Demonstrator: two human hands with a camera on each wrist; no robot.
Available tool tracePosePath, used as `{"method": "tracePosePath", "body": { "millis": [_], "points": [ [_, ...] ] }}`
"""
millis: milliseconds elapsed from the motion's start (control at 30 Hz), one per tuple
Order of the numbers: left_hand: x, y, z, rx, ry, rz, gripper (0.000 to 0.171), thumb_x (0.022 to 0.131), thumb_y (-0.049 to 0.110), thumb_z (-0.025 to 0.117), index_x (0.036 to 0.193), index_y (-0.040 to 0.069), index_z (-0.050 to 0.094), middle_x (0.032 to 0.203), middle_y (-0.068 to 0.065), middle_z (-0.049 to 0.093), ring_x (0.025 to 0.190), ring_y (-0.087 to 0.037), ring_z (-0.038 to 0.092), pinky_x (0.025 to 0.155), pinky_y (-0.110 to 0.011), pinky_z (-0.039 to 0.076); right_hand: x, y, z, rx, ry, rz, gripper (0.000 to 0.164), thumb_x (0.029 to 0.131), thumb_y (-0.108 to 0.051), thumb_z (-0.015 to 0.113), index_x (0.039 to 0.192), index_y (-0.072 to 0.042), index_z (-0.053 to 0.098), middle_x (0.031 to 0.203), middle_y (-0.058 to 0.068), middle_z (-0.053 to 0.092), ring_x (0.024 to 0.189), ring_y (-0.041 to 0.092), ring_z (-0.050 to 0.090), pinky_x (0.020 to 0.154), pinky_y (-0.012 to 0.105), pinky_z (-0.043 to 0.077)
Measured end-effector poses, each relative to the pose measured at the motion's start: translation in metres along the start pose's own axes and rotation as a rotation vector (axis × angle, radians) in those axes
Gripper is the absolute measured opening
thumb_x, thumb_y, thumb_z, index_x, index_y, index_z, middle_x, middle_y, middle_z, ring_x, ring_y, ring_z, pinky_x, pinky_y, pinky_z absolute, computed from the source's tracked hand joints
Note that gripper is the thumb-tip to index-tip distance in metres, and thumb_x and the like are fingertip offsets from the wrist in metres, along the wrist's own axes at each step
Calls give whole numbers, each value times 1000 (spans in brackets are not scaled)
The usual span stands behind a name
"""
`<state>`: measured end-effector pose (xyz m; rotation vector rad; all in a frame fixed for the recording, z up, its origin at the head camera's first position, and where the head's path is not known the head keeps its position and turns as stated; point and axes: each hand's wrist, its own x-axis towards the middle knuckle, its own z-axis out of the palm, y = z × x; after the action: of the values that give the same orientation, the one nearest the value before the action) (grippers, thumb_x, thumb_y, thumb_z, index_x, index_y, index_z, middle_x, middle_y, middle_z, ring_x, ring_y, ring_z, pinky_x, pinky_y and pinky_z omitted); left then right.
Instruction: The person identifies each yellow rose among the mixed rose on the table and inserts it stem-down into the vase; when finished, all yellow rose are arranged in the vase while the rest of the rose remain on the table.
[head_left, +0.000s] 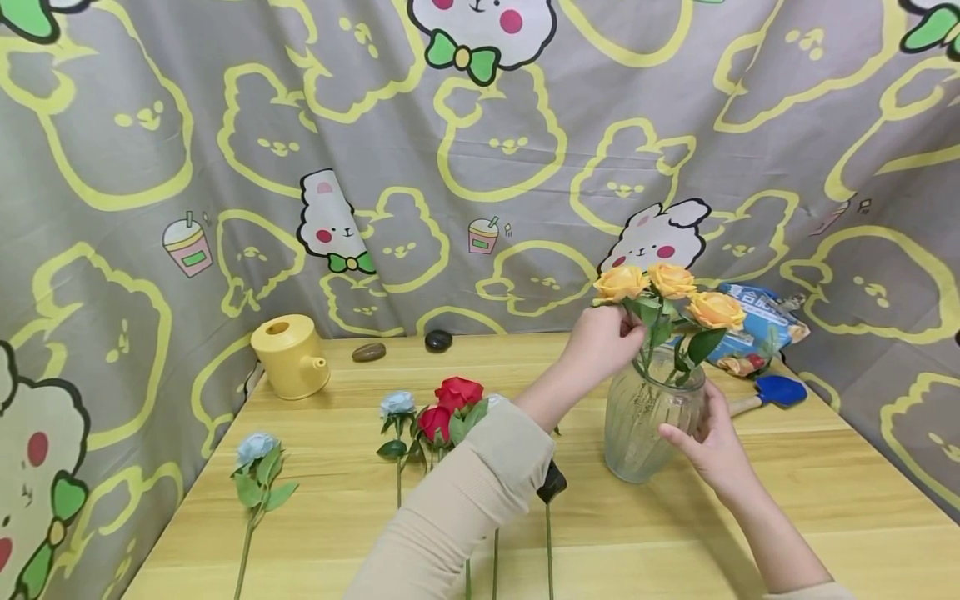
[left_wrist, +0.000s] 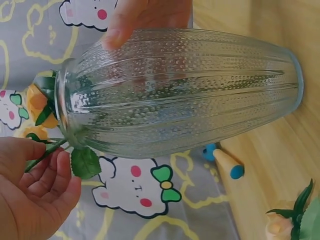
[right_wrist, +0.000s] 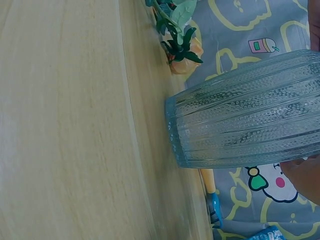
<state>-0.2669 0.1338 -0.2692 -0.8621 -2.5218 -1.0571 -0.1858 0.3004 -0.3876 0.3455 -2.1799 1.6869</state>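
A clear ribbed glass vase (head_left: pixel 645 425) stands at the right of the table, with several yellow-orange roses (head_left: pixel 671 282) in its mouth. My right hand (head_left: pixel 716 454) holds the vase's side, thumb towards me and fingers behind the glass; in the left wrist view this hand (left_wrist: pixel 147 17) lies against the vase wall. At the rim, my left hand (head_left: pixel 607 337) pinches a green stem (left_wrist: pixel 47 155) beneath the yellow blooms. The left wrist view shows thumb and fingertips meeting on that stem, with a leaf (left_wrist: pixel 86 162) beside it. The right wrist view shows the vase base (right_wrist: pixel 172 132) at the tabletop.
Red roses (head_left: pixel 459 393) and a pale blue flower (head_left: pixel 397 405) lie partly behind my left sleeve. Another blue flower (head_left: pixel 257 450) lies left. Behind are a yellow watering can (head_left: pixel 291 357), brown stone (head_left: pixel 369 352), black stone (head_left: pixel 438 340), blue shovel (head_left: pixel 780 390) and blue packet (head_left: pixel 757 325).
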Motion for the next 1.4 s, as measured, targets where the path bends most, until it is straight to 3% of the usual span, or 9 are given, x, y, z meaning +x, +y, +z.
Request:
{"method": "tracePosePath", "body": {
  "millis": [200, 400, 633, 767, 933, 1167, 1300, 1400],
  "points": [
    [2, -6, 6, -29, 5, -77, 21, 88, 28, 58, 79, 16, 71, 62, 11, 60, 49, 1, 47, 47, -12, 37, 0, 0, 0, -12, 1, 0, 77, 84, 4, 56, 142, -16, 10, 136, 12, 21, 116, 1, 31, 86, 7, 30],
    [0, -12, 12, -73, -20, -122, 20, 86, 31, 61, 88, 15, 71, 76, 9, 66, 60, 4, 53, 53, -10, 40, 0, 1, 0, -15, -1, 1, 78, 84, 4, 57, 142, -16, 9, 137, 12, 20, 117, 1, 30, 87, 7, 29],
    [-12, -24, 13, -103, -68, -144, 19, 85, 32, 62, 86, 15, 71, 75, 10, 65, 61, 4, 53, 55, -11, 41, -2, -1, 4, -9, -2, 7, 78, 84, 6, 57, 142, -13, 8, 137, 9, 21, 117, 1, 30, 86, 7, 30],
    [-18, -33, 7, -107, -97, -118, 19, 85, 31, 61, 88, 15, 71, 74, 10, 65, 61, 3, 54, 55, -13, 41, -2, -2, 3, 13, 1, -6, 78, 84, 7, 56, 142, -13, 8, 135, 3, 25, 116, -1, 32, 86, 7, 31],
    [-26, -48, -12, -80, -184, -115, 18, 87, 28, 60, 90, 14, 70, 78, 10, 64, 69, 0, 55, 60, -15, 43, 0, -2, 1, 46, -3, -31, 78, 83, 8, 56, 142, -13, 10, 131, -3, 29, 113, -3, 35, 85, 7, 32],
    [-55, -75, -39, -60, -316, -184, 18, 88, 23, 59, 91, 9, 69, 77, 6, 63, 68, -5, 56, 61, -19, 45, 1, -2, 2, 70, -10, -29, 77, 84, 7, 56, 142, -15, 10, 134, 1, 26, 116, -1, 33, 86, 7, 31],
    [-77, -91, -39, -53, -393, -209, 17, 87, 20, 61, 83, 6, 70, 68, 5, 61, 57, -5, 51, 55, -19, 43, 1, -2, 2, 74, -12, -24, 77, 84, 8, 55, 142, -14, 9, 136, 3, 24, 119, 2, 30, 88, 7, 29],
    [-93, -100, -29, -32, -465, -220, 17, 84, 18, 62, 74, 6, 69, 60, 5, 58, 49, -4, 44, 49, -18, 39, 1, -2, 1, 51, -11, -14, 77, 84, 7, 55, 142, -14, 8, 138, 6, 21, 122, 4, 26, 90, 7, 26]
  ]
}}
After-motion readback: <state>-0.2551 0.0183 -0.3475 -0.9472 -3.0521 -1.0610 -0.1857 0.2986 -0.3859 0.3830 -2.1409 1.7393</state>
